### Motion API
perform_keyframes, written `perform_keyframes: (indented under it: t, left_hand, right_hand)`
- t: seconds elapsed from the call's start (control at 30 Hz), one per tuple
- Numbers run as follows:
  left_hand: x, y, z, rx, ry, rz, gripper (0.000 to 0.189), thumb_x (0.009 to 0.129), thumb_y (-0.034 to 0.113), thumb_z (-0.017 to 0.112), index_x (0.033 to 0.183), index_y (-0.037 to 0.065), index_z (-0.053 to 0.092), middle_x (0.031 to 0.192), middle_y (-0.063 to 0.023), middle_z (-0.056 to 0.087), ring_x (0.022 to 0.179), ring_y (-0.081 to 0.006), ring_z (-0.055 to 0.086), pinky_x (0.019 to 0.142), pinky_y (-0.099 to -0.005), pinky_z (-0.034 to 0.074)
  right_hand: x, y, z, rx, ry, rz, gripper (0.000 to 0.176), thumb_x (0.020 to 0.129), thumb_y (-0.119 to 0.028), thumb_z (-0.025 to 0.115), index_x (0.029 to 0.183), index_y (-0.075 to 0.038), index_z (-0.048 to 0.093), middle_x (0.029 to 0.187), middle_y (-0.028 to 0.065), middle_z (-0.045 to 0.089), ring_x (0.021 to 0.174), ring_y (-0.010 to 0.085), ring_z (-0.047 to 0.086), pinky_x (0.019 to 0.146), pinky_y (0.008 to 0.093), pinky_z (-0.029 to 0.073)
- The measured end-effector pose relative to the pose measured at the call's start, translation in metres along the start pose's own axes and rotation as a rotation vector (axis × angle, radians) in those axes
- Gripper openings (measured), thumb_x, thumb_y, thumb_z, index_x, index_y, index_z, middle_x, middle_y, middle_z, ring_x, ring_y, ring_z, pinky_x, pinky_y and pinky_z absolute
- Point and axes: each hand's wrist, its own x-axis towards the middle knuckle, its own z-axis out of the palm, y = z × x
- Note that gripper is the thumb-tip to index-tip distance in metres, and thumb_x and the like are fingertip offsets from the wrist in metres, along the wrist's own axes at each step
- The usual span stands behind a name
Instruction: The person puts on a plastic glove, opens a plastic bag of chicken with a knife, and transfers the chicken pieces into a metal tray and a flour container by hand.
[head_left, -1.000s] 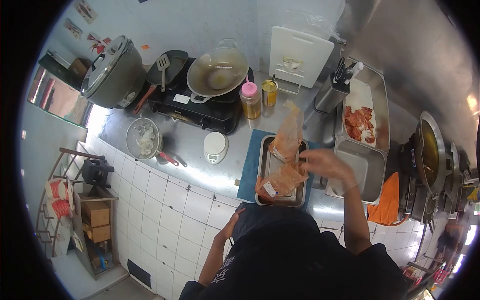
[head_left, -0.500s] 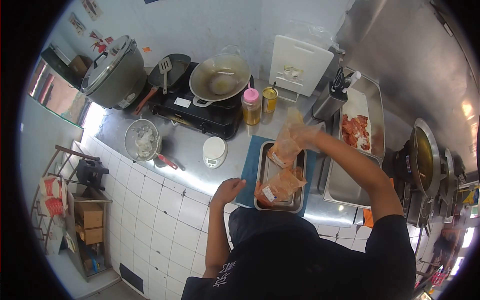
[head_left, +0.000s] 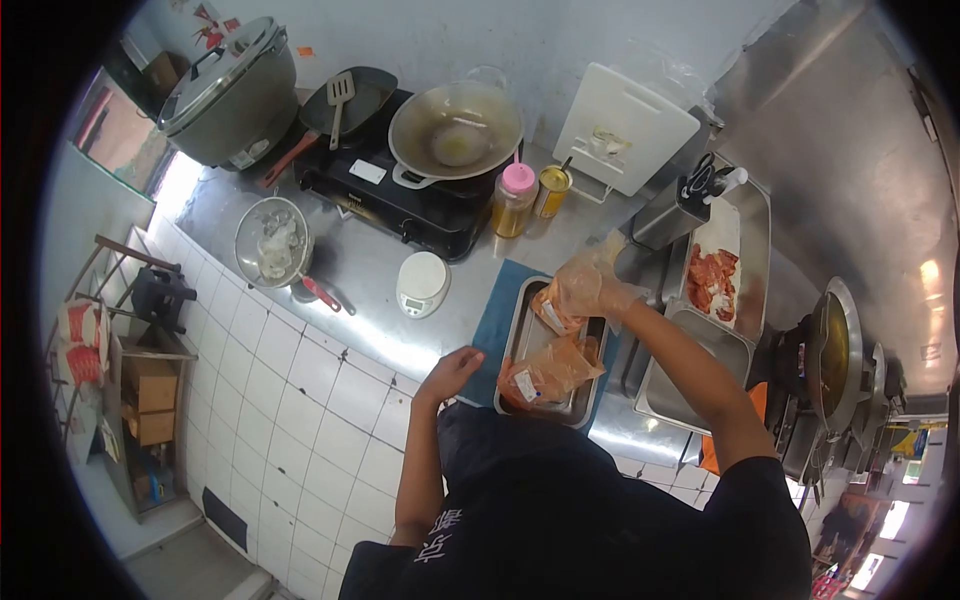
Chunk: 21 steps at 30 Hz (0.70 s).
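My right hand (head_left: 595,285), in a clear plastic glove, is over the top end of a metal tray (head_left: 502,365), at a bag of orange-red food (head_left: 556,312). Its fingers are hard to make out through the glove and bag. A second labelled bag (head_left: 550,372) lies in the lower part of the tray. The tray rests on a blue cloth (head_left: 492,325). My bare left hand (head_left: 453,374) is left of the tray beside the cloth, fingers curled together, with nothing visible in it.
A white scale (head_left: 423,280) and a strainer (head_left: 272,243) are on the counter at left. Behind them stand a stove (head_left: 400,215) with a wok (head_left: 456,130), a pink-capped bottle (head_left: 513,202) and a can (head_left: 551,192). Metal pans (head_left: 695,365) sit at right, near a knife block (head_left: 672,215).
The whole view has shifted and tilted slightly. My right hand has come down from above the tray onto the upper bag. My left hand stays beside the cloth.
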Motion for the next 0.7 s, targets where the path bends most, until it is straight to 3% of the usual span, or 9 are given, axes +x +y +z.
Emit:
perform_keyframes:
  t: [0.13,0.23,0.37,0.47,0.7]
  left_hand:
    - [0.029,-0.001,0.008,-0.123,0.077,0.100,0.037,0.110,0.036,0.062,0.122,0.002,0.072,0.106,-0.0141,0.076,0.098,-0.0234,0.070,0.089,-0.0373,0.054]
    - [0.060,-0.022,0.031,-0.106,0.295,0.177,0.024,0.108,0.023,0.064,0.121,0.005,0.073,0.101,-0.0107,0.075,0.101,-0.0222,0.071,0.095,-0.0397,0.052]
    - [0.066,-0.041,0.059,0.430,0.469,0.463,0.019,0.095,0.011,0.064,0.112,0.012,0.074,0.104,-0.0088,0.069,0.102,-0.0307,0.063,0.089,-0.0456,0.046]
    - [0.066,-0.035,0.060,0.436,0.496,0.463,0.023,0.092,0.010,0.066,0.114,0.012,0.073,0.105,-0.0072,0.068,0.102,-0.0295,0.063,0.089,-0.0450,0.046]
    - [0.064,-0.038,0.058,0.391,0.464,0.457,0.026,0.089,0.007,0.067,0.114,0.012,0.072,0.102,-0.0065,0.067,0.102,-0.0283,0.063,0.089,-0.0449,0.046]
  right_hand:
    - [0.009,0.011,0.025,0.034,0.076,-0.049,0.026,0.071,-0.035,0.072,0.075,-0.011,0.079,0.080,0.0184,0.075,0.073,0.0379,0.072,0.072,0.0486,0.057]
    - [0.015,0.013,0.035,0.066,0.022,-0.026,0.026,0.071,-0.035,0.073,0.075,-0.010,0.080,0.078,0.0178,0.076,0.067,0.0369,0.071,0.068,0.0479,0.058]
    - [0.020,0.008,0.041,0.089,-0.058,-0.139,0.027,0.073,-0.034,0.074,0.077,-0.009,0.080,0.080,0.0192,0.076,0.069,0.0353,0.074,0.067,0.0487,0.059]
    - [0.018,0.021,0.090,0.045,-0.199,-0.224,0.027,0.076,-0.033,0.073,0.081,-0.008,0.080,0.080,0.0206,0.076,0.070,0.0363,0.074,0.067,0.0501,0.059]
    - [-0.017,0.028,0.037,0.220,-0.160,-0.094,0.028,0.077,-0.033,0.073,0.083,-0.007,0.079,0.081,0.0203,0.075,0.070,0.0367,0.074,0.067,0.0499,0.059]
